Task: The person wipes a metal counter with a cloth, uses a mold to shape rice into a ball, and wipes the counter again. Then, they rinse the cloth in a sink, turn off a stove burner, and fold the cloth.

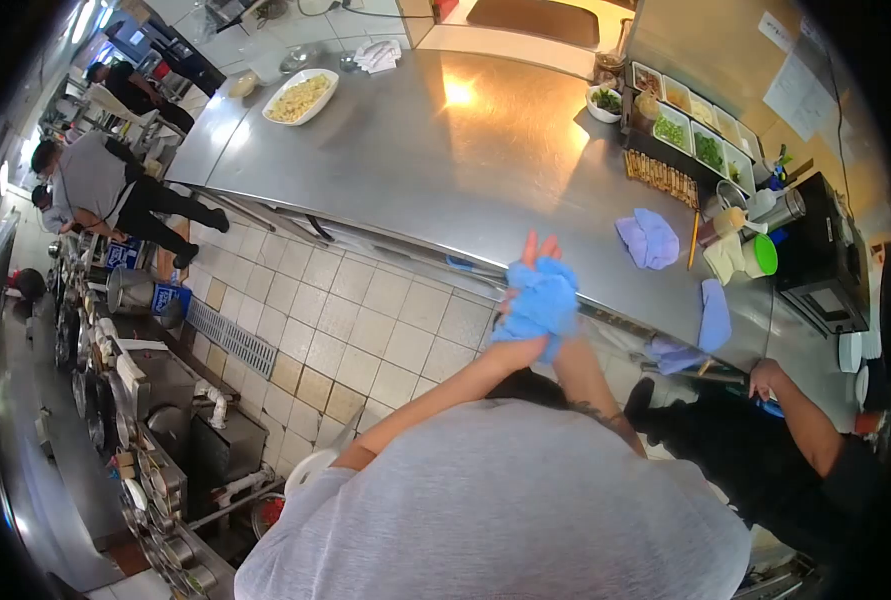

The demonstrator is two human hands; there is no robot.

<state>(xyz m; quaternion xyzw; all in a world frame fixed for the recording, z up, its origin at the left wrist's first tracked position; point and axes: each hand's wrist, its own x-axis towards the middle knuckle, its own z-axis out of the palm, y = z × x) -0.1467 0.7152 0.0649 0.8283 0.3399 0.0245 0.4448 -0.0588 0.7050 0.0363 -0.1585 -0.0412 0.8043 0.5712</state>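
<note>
A crumpled blue cloth (542,296) is bunched between my two hands, in front of my body near the front edge of the steel counter (385,150). My left hand (521,350) comes in from the left and grips the cloth, which covers much of it. From the right, my right hand (564,348) is pressed into the same cloth, its wrist close beside the left one. Reddish fingertips stick out past the far side of the cloth. Most of the other fingers are hidden under its folds.
On the counter, a white dish of food (299,97) is at the far left. At right are a lavender cloth (648,239), garnish containers (707,150), a green-rimmed container (761,256) and a black microwave (815,262). A person (765,450) stands close at right; others work at far left.
</note>
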